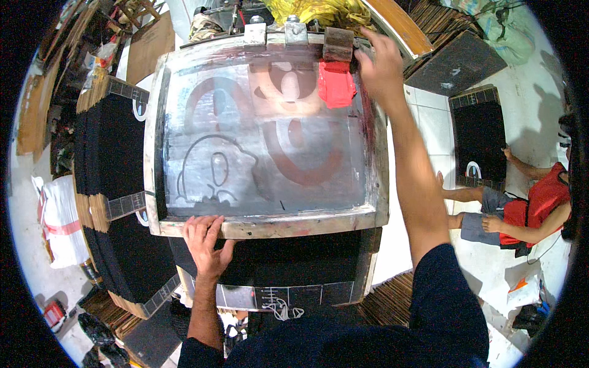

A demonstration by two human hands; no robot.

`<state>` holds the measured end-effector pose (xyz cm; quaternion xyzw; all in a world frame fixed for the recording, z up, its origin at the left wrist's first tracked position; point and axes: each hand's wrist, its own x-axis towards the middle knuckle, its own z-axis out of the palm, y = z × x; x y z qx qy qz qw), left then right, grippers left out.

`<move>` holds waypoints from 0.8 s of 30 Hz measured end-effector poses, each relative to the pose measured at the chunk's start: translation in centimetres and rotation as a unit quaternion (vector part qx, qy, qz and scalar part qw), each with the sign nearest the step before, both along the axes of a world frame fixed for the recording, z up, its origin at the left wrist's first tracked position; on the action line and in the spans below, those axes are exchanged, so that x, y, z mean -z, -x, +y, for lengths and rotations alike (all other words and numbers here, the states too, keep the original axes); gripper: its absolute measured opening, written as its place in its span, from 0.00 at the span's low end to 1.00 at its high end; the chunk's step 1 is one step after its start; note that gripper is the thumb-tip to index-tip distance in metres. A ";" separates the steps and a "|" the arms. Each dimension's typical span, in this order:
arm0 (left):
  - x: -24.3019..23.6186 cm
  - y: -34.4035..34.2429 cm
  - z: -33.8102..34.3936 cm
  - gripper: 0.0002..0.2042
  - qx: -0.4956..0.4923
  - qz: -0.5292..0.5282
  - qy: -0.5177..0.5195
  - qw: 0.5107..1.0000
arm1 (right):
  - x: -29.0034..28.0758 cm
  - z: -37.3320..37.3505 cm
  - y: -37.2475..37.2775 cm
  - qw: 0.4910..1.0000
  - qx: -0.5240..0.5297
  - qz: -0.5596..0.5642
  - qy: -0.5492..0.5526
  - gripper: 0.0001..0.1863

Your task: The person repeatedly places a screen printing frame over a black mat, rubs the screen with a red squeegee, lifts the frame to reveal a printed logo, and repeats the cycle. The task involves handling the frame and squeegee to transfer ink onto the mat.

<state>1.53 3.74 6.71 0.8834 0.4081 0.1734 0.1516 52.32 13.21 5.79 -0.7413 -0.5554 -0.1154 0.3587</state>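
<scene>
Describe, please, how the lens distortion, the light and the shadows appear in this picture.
In the head view, the screen frame bows outward; also in that view, the white floor beside the right forearm looks overexposed, and a grey shadow falls on the pale surface near the co-worker.

The person wears a plain dark navy cloth shirt (334, 346) (almost black in shadow) with loose short sleeves (446, 297); beyond them, the forearms (208, 306), the left hand (207, 246) and the right hand (381, 70) are bare.

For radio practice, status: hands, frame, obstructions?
Left hand on near edge of screen frame. Right hand beside brown block, contact unclear; hides frame's far-right corner. Red patch on mesh.
</scene>
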 end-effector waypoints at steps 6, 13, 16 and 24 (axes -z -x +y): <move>-3.1 -0.8 0.6 0.27 0.008 0.014 -0.021 1.000 | -5.4 -20.4 15.2 0.979 0.002 0.065 0.195 0.24; -18.3 -3.4 4.0 0.34 0.007 0.091 -0.158 0.983 | -17.2 -20.5 14.9 0.995 -0.009 -0.083 0.045 0.20; -20.4 -4.1 6.2 0.35 -0.009 -0.039 -0.285 0.958 | -21.4 -16.0 11.8 0.987 -0.037 -0.140 -0.074 0.14; -1.1 -6.9 1.8 0.31 -0.008 -0.117 -0.092 0.989 | -29.5 -10.3 13.7 0.985 0.021 -0.069 -0.160 0.17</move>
